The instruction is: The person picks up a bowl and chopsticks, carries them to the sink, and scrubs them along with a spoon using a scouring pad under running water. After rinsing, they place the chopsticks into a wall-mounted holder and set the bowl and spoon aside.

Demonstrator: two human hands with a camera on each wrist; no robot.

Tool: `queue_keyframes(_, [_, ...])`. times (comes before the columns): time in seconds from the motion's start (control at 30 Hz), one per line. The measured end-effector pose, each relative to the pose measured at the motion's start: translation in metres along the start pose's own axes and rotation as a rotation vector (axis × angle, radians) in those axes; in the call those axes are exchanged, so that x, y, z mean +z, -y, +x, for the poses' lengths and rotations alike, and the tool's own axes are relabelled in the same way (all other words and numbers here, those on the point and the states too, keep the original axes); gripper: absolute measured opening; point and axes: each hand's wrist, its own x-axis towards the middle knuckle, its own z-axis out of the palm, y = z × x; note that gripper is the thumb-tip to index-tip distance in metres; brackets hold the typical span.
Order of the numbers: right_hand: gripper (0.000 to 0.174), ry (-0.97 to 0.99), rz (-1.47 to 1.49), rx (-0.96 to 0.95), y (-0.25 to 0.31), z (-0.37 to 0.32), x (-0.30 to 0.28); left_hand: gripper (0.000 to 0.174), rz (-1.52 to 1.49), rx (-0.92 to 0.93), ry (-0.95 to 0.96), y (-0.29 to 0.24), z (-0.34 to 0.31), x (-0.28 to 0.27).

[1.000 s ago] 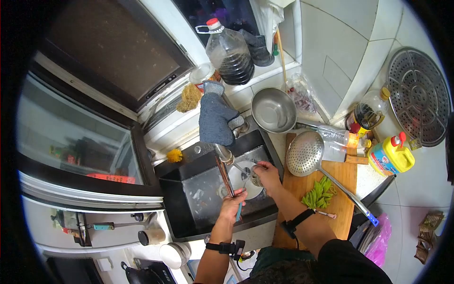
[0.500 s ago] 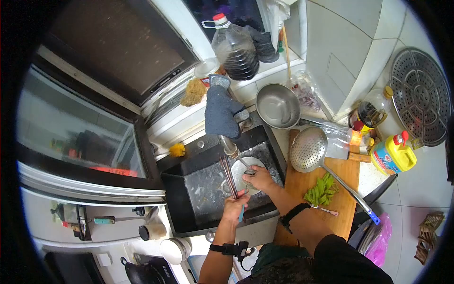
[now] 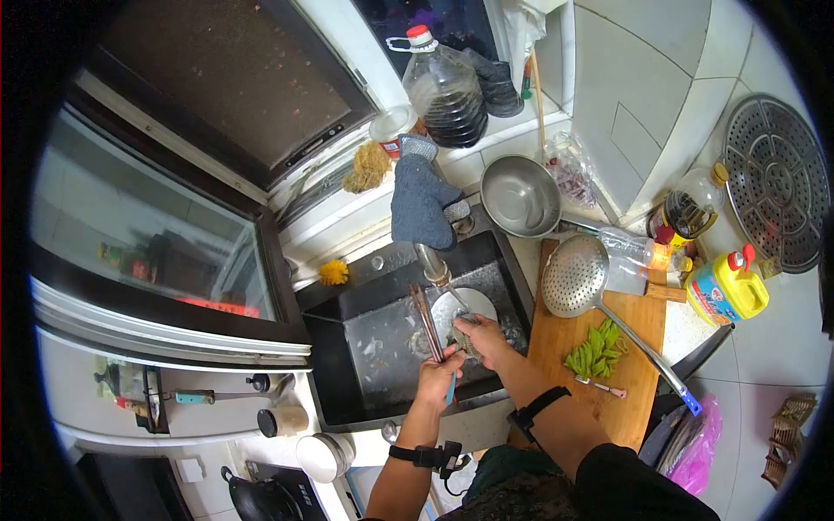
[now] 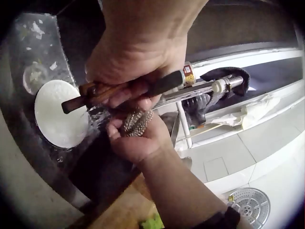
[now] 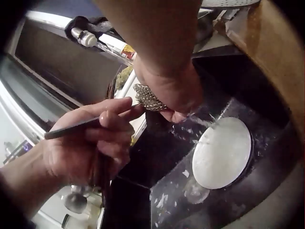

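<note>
My left hand (image 3: 437, 382) holds a bundle of brown chopsticks (image 3: 425, 317) together with a slim utensil with a teal handle (image 3: 451, 392); its far end is hidden. My right hand (image 3: 488, 340) grips a silvery mesh scouring pad (image 5: 148, 98), and in the right wrist view the utensil's thin end runs up to this pad. Both hands are close together over the black sink (image 3: 365, 395). Below them lies a white plate (image 5: 223, 153) on the sink floor. The faucet (image 3: 432, 265) points down at the plate, and water splashes beside it in the wrist views.
A grey cloth mitt (image 3: 424, 204) hangs over the faucet. Right of the sink, a wooden cutting board (image 3: 547, 382) bears green vegetable pieces (image 3: 594, 349) and a perforated skimmer (image 3: 575, 278). A metal pan (image 3: 521, 198) and bottles stand behind; food scraps (image 3: 373, 347) lie in the sink.
The right hand with the scouring pad has moved down, closer to the left hand. The left hand keeps the chopsticks and utensil. The whole head view has shifted slightly.
</note>
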Motion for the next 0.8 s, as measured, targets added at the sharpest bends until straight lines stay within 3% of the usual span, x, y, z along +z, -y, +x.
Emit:
queue_keyframes(0.03, [0.05,0.079,0.038,0.01,0.017,-0.01,-0.002,0.025,0.038,-0.025,0.014,-0.004,0.001,-0.001])
queue_keyframes(0.13, [0.062,-0.175,-0.19,0.009,0.024,-0.004,-0.005,0.024,0.05,-0.04,0.005,-0.022,0.01,-0.015])
queue_keyframes(0.27, [0.07,-0.08,-0.216,0.003,0.012,0.019,-0.024,0.022,-0.173,0.07,-0.113,-0.064,0.04,-0.04])
queue_keyframes(0.43, [0.074,-0.017,-0.104,0.075,0.033,-0.004,-0.021,0.021,-0.13,0.317,-0.179,-0.13,0.07,-0.015])
queue_keyframes(0.57, [0.064,0.012,-0.141,0.074,0.036,-0.004,-0.021,0.022,0.037,0.472,-0.199,-0.143,0.14,-0.018])
queue_keyframes(0.73, [0.052,-0.088,-0.365,0.09,0.04,-0.011,-0.023,0.021,-0.543,0.254,-0.028,-0.161,0.193,-0.013])
queue_keyframes(0.8, [0.049,-0.08,-0.435,0.099,0.035,-0.005,-0.025,0.021,-0.637,0.206,0.011,-0.166,0.207,-0.01])
